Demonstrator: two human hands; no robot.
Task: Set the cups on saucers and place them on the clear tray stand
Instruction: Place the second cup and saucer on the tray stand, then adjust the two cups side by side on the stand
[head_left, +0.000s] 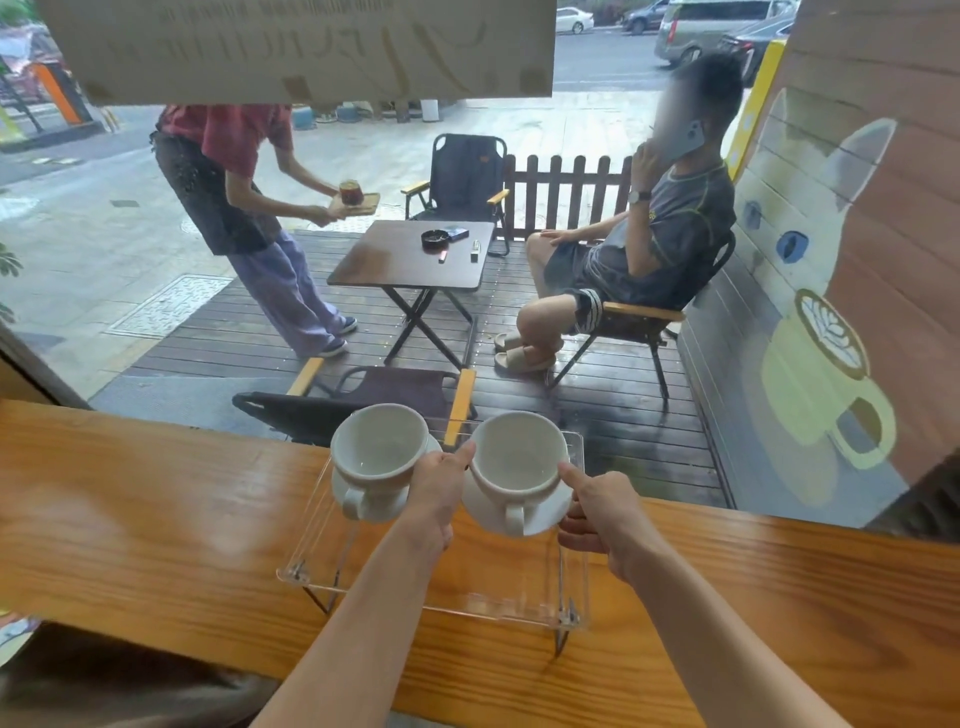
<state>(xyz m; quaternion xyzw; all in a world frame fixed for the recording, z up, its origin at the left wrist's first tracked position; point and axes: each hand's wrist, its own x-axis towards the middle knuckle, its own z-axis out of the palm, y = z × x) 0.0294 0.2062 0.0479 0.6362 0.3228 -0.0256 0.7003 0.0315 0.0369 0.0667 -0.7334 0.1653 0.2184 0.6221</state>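
A: Cups, two of them, white and empty, each on its own saucer, handles toward the person. The left cup (378, 447) sits on its saucer (363, 499) over the stand's far left part; the right cup (517, 460) and its saucer (519, 512) are just beside it.

B: And the hands?

A: The left hand (434, 499) reaches between the two sets, fingers curled, thumb up against the right cup's rim. The right hand (602, 512) is closed on the right saucer's edge, thumb at the cup's side.

B: Is that set resting on the stand?

A: Can't tell. The clear stand (441, 597) stands on thin legs on a wooden counter (156, 509) at a window. Outside, a person in red (234, 171) carries a drink on a wooden tray toward a folding table (410, 257), where a seated person (654, 244) holds a phone.
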